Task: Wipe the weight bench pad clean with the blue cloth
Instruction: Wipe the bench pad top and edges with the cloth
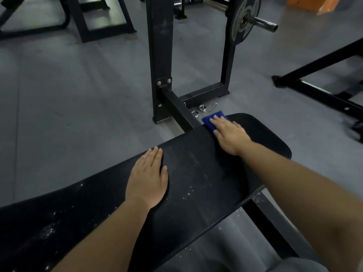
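Observation:
The black bench pad (196, 173) runs from the lower left to the middle right and carries white specks and dust. The blue cloth (211, 119) lies at the pad's far edge, near its right end. My right hand (228, 134) presses flat on the cloth, fingers spread over it, so only its far part shows. My left hand (149, 177) rests flat and open on the middle of the pad, fingers together, holding nothing.
A black rack upright (160, 61) and crossbar stand just beyond the pad. A barbell with a weight plate (243, 18) hangs at the upper right. Metal spring collars (204, 107) lie on the grey floor. More black frames stand at the left and right.

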Tool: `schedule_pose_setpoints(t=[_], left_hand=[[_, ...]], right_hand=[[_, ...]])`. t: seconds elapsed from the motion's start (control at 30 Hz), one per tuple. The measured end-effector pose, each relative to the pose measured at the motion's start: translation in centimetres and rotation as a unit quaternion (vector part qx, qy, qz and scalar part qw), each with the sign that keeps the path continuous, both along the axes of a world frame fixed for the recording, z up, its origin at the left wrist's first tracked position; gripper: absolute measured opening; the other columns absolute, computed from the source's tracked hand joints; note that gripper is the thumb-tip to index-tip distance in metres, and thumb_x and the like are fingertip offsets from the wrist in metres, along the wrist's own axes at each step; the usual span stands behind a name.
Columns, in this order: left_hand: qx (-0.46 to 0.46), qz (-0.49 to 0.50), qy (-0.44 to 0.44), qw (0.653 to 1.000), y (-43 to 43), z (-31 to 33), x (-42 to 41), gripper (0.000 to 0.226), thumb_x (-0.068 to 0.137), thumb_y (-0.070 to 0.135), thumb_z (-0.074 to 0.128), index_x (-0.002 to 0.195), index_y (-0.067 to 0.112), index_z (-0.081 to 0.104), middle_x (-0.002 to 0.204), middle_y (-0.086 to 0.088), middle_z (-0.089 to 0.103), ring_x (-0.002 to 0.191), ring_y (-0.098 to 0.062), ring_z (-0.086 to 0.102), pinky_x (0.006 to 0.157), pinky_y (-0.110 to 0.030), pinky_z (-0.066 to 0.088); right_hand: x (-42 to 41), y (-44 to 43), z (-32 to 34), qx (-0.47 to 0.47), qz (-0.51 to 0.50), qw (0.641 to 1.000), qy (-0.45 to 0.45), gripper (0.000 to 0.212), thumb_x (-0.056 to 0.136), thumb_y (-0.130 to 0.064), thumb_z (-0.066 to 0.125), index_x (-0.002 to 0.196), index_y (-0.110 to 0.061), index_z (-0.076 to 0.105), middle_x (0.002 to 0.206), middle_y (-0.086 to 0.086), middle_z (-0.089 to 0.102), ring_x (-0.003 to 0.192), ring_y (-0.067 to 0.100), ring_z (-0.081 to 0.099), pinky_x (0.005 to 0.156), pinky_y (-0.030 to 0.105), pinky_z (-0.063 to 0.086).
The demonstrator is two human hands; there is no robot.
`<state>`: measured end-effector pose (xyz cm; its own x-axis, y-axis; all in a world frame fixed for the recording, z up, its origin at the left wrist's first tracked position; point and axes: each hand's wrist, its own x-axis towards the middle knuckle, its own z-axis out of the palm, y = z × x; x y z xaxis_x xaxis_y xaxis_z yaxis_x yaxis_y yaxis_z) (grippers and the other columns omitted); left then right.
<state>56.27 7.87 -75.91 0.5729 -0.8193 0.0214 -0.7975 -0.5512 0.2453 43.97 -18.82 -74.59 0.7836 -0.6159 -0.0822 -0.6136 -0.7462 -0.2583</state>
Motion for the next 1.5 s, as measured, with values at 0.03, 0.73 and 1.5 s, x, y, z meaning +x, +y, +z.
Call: schedule_pose_setpoints(t=[0.03,0.73,1.5], left_hand=[[0.0,0.001,-0.004,1.0,-0.1,-0.1,0.1,0.057,0.099,0.042,0.019,0.152,0.022,0.011,0.16,0.005,0.01,0.146,-0.008,0.005,0.118,-0.028,0.003],[-0.008,0.013,-0.015,1.0,-0.5,0.1,0.0,0.057,0.098,0.044,0.02,0.151,0.024,0.014,0.159,0.007,0.014,0.145,-0.008,0.01,0.113,-0.025,0.0],[-0.023,0.03,-0.021,0.999,-0.2,0.2,-0.2,0.057,0.098,0.046,0.018,0.151,0.023,0.019,0.158,0.006,0.019,0.145,-0.009,0.014,0.115,-0.026,0.003]], right_hand=[[0.2,-0.8,0.0,-0.002,-0.026,1.0,0.003,0.05,0.1,-0.034,0.032,0.149,-0.029,0.023,0.159,-0.008,0.016,0.147,0.012,0.008,0.118,0.042,0.005],[7.5,-2.4,1.6,0.007,0.021,0.993,0.115,0.034,0.088,-0.016,0.036,0.108,-0.021,0.063,0.123,0.009,0.061,0.113,0.03,0.053,0.096,0.036,0.04],[12.5,2.2,2.0,0.006,0.05,0.965,0.258,0.044,0.095,-0.024,0.034,0.13,-0.004,0.051,0.139,0.019,0.047,0.125,0.036,0.046,0.105,0.043,0.037]])
